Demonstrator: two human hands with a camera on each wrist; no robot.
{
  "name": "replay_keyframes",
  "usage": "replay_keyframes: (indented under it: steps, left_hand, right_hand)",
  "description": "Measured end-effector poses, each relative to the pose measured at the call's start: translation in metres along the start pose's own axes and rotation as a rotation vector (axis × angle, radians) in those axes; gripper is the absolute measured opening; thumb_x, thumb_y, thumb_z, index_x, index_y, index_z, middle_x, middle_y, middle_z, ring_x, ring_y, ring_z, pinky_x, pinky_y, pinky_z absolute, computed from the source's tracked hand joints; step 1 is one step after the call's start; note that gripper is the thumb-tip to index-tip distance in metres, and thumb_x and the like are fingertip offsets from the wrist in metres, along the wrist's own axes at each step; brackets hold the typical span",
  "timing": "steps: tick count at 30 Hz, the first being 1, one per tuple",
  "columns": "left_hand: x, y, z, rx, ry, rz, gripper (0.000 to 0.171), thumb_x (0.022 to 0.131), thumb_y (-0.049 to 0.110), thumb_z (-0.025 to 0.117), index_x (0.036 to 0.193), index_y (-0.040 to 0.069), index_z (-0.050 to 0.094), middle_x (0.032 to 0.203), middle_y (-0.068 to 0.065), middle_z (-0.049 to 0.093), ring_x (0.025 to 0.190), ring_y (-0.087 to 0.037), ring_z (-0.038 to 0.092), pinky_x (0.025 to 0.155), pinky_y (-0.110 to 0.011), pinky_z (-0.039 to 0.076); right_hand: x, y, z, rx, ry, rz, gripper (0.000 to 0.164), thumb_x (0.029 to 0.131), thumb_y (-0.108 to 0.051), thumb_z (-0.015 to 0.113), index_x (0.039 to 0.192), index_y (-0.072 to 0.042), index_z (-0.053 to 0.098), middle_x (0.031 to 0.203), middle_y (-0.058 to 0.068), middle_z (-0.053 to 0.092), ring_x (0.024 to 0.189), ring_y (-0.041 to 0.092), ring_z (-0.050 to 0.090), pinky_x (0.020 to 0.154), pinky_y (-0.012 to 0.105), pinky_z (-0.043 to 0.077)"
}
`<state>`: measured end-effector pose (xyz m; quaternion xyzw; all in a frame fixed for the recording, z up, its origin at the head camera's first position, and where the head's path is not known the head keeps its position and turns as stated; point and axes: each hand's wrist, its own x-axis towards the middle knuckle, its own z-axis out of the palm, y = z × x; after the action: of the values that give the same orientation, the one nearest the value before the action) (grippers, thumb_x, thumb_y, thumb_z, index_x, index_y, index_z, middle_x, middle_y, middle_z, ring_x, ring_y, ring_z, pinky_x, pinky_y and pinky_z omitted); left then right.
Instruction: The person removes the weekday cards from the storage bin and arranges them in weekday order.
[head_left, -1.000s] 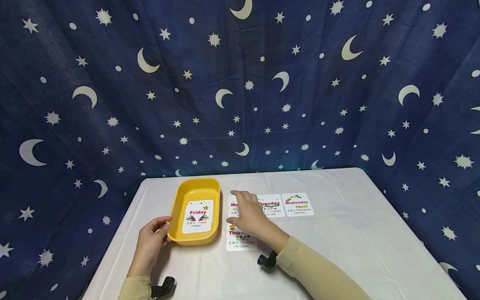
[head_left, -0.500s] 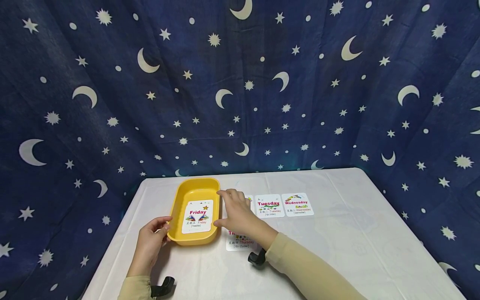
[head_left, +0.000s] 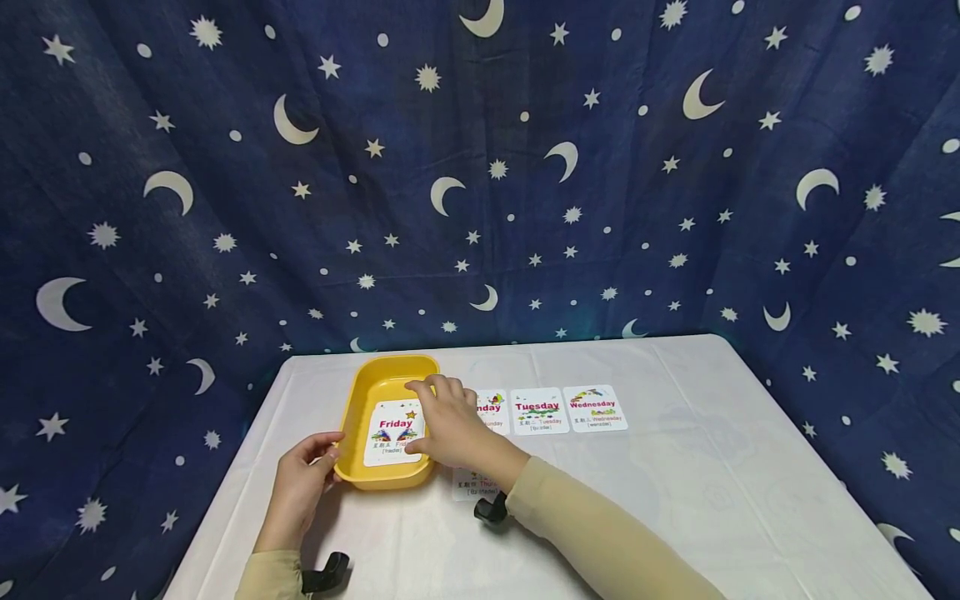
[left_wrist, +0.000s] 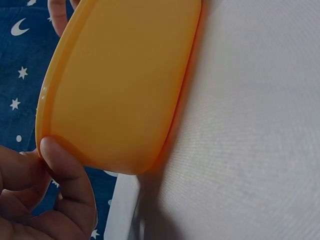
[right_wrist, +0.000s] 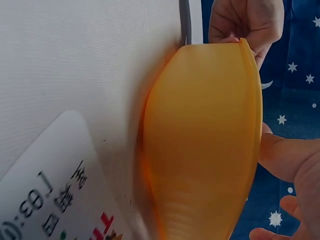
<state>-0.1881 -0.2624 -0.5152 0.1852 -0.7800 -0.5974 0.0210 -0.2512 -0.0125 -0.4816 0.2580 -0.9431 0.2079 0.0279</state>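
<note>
Head: Monday card (head_left: 492,415), probably, partly behind right hand (head_left: 451,422)

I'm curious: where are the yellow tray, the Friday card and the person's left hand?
Yellow tray (head_left: 386,389), head view: bare floor near the far end.
Friday card (head_left: 392,433), head view: middle of its printed face.
Left hand (head_left: 298,485), head view: middle of the hand.
</note>
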Motion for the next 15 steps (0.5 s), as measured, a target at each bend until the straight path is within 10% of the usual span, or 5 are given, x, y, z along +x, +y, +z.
replay_keyframes:
  steps: [15]
  left_hand:
    - [0.000, 0.001, 0.000, -0.010, -0.007, -0.005, 0.033, 0.108, 0.003, 0.060, 0.140, -0.003, 0.063, 0.109, -0.009, 0.054, 0.077, -0.014, 0.059, 0.065, -0.023, 0.058]
  right_hand:
    - [0.017, -0.017, 0.015, -0.100, -0.038, -0.047, 0.113, 0.076, -0.053, 0.096, 0.165, -0.032, 0.030, 0.159, 0.005, 0.044, 0.145, 0.029, 0.040, 0.113, 0.051, 0.036]
